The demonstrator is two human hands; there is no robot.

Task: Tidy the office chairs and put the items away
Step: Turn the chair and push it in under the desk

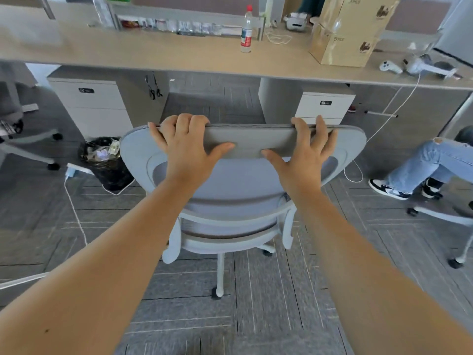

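Observation:
A light grey office chair (245, 190) stands in front of me, its back towards me, facing the gap under the long wooden desk (153, 55). My left hand (186, 147) grips the top edge of the backrest on its left half, fingers curled over the far side and thumb on the near side. On the right half my right hand (302, 152) holds the same edge the same way. On the desk stand a plastic water bottle (246, 30) with a red cap, a cardboard box (350, 32) and a white controller (390, 66).
Two white drawer units (89, 106) (323, 107) flank the gap under the desk. A black bin (105, 160) and a white cable (74, 208) lie at the left. Another chair's base (28, 147) shows far left. A seated person's legs (419, 170) are at the right.

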